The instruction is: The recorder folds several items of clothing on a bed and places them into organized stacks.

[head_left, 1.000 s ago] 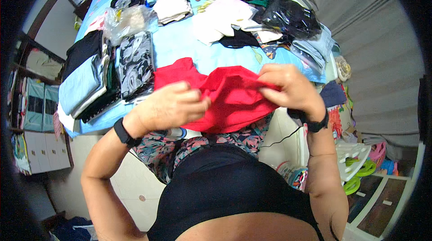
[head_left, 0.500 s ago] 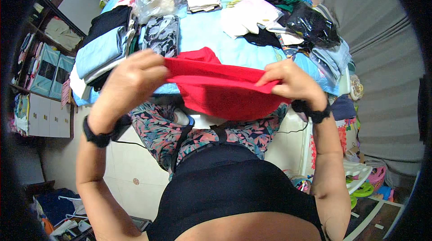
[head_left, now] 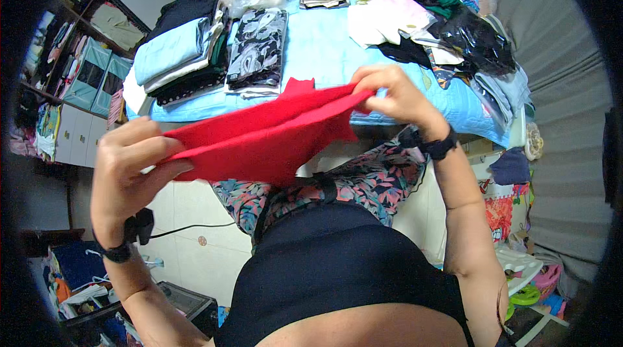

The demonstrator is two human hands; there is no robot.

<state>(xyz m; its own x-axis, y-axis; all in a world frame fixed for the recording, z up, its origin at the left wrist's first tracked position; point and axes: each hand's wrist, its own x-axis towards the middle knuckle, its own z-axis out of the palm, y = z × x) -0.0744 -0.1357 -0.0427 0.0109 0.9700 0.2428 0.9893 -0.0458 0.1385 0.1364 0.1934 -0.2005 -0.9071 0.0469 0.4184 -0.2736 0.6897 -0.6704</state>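
Note:
A red cloth garment point(head_left: 272, 136) is stretched in the air between both hands, in front of my body and just short of the bed's near edge. My left hand point(head_left: 133, 162) pinches its lower left end, fingers closed on the fabric. My right hand point(head_left: 396, 97) grips the upper right end, higher and farther out. The cloth hangs slack between them, folded over along its top edge. Both wrists wear dark bands.
A light blue bed point(head_left: 324, 48) carries stacks of folded clothes point(head_left: 185, 55), a black-and-white patterned pile point(head_left: 256, 48), white pieces point(head_left: 383, 19) and dark plastic bags point(head_left: 477, 39). Shelves and drawers point(head_left: 71, 87) stand left. A grey curtain point(head_left: 558, 87) hangs right. Baskets and clutter point(head_left: 532, 282) lie on the floor.
My hands have moved apart, the left one down and to the left, pulling the bunched red garment out into a long stretched band. The view has tilted down toward my body.

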